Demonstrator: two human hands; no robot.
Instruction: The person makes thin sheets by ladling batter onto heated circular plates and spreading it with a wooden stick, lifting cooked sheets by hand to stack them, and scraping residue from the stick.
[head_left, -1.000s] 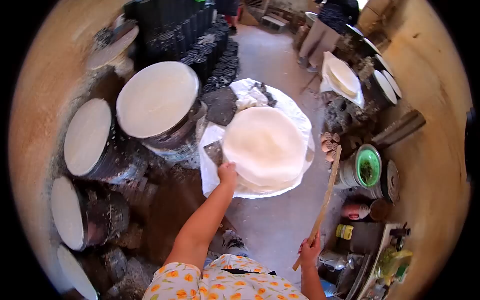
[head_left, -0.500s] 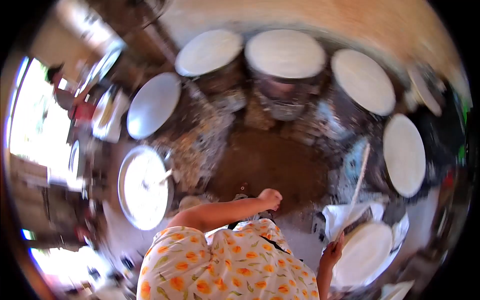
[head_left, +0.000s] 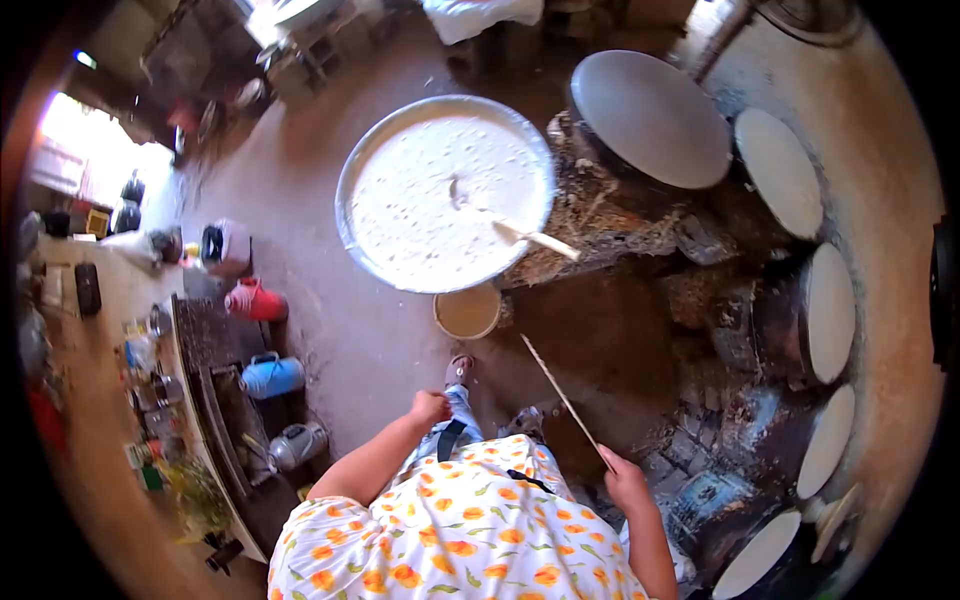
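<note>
My right hand [head_left: 627,484] is closed round the near end of a long thin stick [head_left: 561,395], which points forward and to the left over the floor. My left hand [head_left: 431,407] is curled into a loose fist in front of my body, with nothing showing in it. Ahead of me is a wide metal basin [head_left: 345,215] of lumpy white batter. A wooden-handled ladle [head_left: 550,242] rests in it, its handle over the right rim. Just below the basin stands a small bucket [head_left: 468,311] of tan liquid.
Round griddle plates curve along the right, the nearest basin-side one a grey plate [head_left: 650,118] on a clay stove. A blue jug [head_left: 272,376], a red jug [head_left: 256,300] and a metal kettle [head_left: 297,446] stand at the left beside a shelf [head_left: 225,400].
My view has swung left, so the basin is now straight ahead and the griddles are at the right. The stick, still in my right hand, now points forward-left. My left hand stays closed.
</note>
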